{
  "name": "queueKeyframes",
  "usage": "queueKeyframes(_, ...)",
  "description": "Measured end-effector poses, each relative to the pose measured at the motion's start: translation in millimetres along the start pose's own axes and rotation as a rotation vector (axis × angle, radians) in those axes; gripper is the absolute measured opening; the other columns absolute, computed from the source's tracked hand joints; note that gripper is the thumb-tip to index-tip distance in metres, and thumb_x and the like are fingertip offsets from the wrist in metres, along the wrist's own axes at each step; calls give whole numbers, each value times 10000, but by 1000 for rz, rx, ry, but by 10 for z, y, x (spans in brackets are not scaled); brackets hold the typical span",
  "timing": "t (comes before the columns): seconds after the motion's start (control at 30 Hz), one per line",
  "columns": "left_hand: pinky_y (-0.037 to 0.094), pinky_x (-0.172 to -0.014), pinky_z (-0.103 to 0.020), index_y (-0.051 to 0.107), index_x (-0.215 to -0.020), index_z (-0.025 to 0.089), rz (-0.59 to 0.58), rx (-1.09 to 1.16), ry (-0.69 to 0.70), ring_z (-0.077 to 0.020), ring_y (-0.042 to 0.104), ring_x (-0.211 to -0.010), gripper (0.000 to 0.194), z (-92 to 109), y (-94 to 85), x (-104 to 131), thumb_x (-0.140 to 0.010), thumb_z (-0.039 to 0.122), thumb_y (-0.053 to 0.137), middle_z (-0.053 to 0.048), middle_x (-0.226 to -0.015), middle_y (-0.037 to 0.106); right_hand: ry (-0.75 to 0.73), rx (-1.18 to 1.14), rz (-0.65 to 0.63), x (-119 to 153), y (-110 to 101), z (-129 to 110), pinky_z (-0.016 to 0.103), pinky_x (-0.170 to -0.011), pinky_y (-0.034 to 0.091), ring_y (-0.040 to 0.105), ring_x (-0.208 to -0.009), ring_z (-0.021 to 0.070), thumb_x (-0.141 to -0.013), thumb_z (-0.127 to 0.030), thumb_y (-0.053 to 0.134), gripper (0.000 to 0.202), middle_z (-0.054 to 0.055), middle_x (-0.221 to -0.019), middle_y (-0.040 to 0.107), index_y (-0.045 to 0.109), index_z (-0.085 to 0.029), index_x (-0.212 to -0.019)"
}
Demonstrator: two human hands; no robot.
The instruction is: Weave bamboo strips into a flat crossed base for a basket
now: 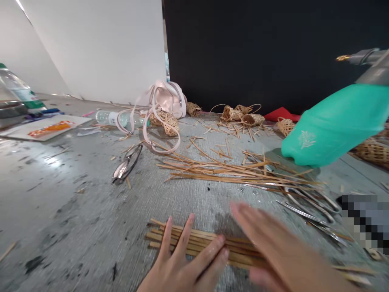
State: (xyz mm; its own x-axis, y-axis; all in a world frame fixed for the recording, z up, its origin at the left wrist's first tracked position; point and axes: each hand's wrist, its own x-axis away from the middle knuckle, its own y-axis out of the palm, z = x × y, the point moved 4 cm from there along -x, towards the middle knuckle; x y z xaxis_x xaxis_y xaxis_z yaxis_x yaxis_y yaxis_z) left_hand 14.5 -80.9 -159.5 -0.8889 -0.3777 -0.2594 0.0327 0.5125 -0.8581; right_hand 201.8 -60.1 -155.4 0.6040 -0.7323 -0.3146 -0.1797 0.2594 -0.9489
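Observation:
Several flat bamboo strips point(159, 235) lie side by side on the grey table in front of me. My left hand point(190, 257) rests flat across them with its fingers spread, pressing on their left part. Over their right part is my right hand point(270, 243), its fingers stretched out and blurred by motion. Whether it touches the strips cannot be made out, and it hides their right portion. Beyond the hands lies a loose bundle of longer, thinner strips point(219, 172). Scissors point(313, 202) and other metal tools lie to the right.
A teal spray bottle point(337, 125) stands tilted in view at right. Glasses point(126, 164), a pink bag point(168, 99), a plastic bottle lying down point(121, 119) and woven bamboo pieces point(240, 114) are farther back. At left are a white board point(18, 125) and an upright bottle point(22, 91).

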Motion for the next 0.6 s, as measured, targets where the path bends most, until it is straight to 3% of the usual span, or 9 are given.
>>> queueKeyframes(0.1,552,-623,-457,521,-1231,270,-30,14,17,-354,616,-925,424,12,-6,-9,-813,226,467,44,-1341,445,-194,113,71,241,96,-296,285,-844,464,487,-1147,189,-847,-275,353,628,17,-1315,476,151,-184,-1435)
queueKeyframes(0.3,499,-803,-507,410,-1323,250,-142,194,-51,-360,537,-1080,547,-18,31,6,-793,115,420,32,-1391,342,-161,257,157,360,235,-287,302,-904,416,411,-1215,185,-820,-169,301,598,59,-1329,458,222,-97,-1408)
queueKeyframes(0.37,441,-882,-523,327,-1364,247,-190,342,-98,-343,461,-1174,547,-43,9,37,-831,158,406,9,-1392,347,-119,276,188,354,244,-291,312,-919,405,399,-1225,180,-793,-109,281,621,55,-1334,451,209,-94,-1410)
queueKeyframes(0.5,356,-961,-533,292,-1380,250,-129,655,-323,-282,342,-1275,476,-184,-148,37,-928,395,318,-69,-1395,362,-145,210,126,340,235,-317,306,-892,440,409,-1218,177,-783,-107,288,647,51,-1341,439,172,-98,-1419)
queueKeyframes(0.6,402,-937,-492,435,-1283,296,12,831,-578,-246,453,-1203,364,-381,-271,-166,-961,347,275,-59,-1327,475,-138,134,87,339,206,-299,317,-870,464,449,-1186,187,-781,-108,296,681,45,-1348,429,102,-130,-1433)
